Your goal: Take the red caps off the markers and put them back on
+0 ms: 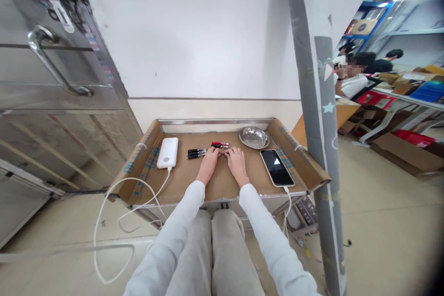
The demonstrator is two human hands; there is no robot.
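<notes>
My left hand (209, 163) and my right hand (236, 162) rest close together on the cardboard-lined table (222, 180), fingertips meeting around something small that I cannot make out. Two black pens (196, 153) lie side by side just left of my left hand. A red pen (219, 144) lies right beyond my fingertips. Whether the fingers grip anything is hidden by the hands themselves.
A white power bank (168, 152) with a white cable (114, 222) lies at the left. A round metal dish (254, 137) and a smartphone (276, 167) lie at the right. A grey pillar (317, 115) stands at the table's right. People sit at far right.
</notes>
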